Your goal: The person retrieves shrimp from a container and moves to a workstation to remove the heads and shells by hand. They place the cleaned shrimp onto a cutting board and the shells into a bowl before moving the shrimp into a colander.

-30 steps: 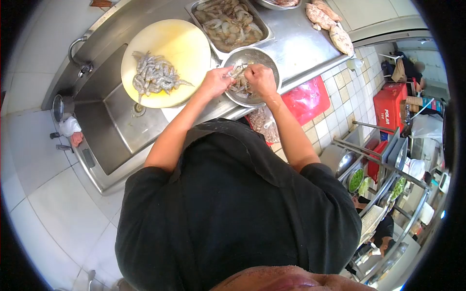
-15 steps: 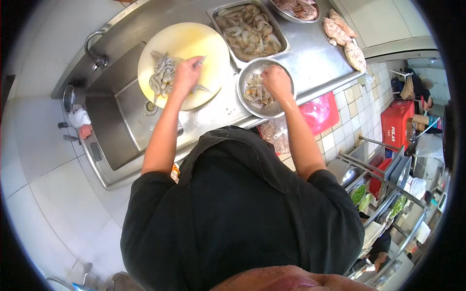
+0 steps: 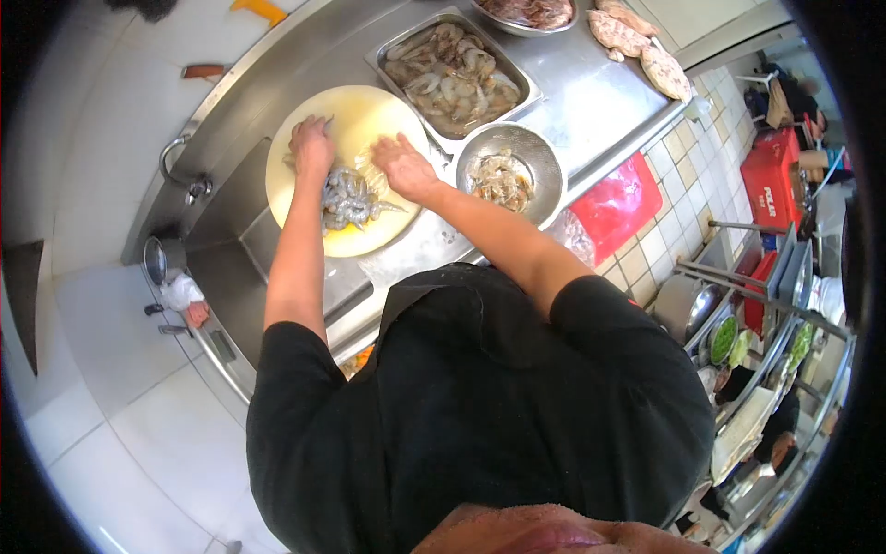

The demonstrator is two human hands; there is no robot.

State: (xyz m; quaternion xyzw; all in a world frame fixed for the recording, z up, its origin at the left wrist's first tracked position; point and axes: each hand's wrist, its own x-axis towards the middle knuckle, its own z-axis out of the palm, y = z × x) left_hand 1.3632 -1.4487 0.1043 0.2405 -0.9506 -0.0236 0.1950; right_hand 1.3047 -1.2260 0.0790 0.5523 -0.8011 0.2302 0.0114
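My left hand (image 3: 312, 148) is closed at the upper left of a round yellow-white cutting board (image 3: 355, 103). A small dark grey tip pokes out by its thumb; I cannot tell what the fingers hold. Lying flat with fingers spread, my right hand (image 3: 406, 170) is on the board's right side, beside some pale shrimp bits. Between and below both hands is a pile of grey shrimp (image 3: 347, 198). To the right, a round metal bowl (image 3: 546, 166) contains shrimp shells and heads (image 3: 498, 181).
A steel tray (image 3: 533, 92) of whole shrimp stands behind the bowl. Farther back are a bowl of dark meat (image 3: 531, 13) and pale meat pieces (image 3: 637, 42). The sink (image 3: 242, 305) and faucet (image 3: 175, 171) lie left of the board. A red plastic item (image 3: 628, 208) is below the counter edge.
My right hand has left the bowl and come over to the cutting board, fingers spread. My left hand has shifted left across the board. The shrimp pile now sits nearer the board's middle.
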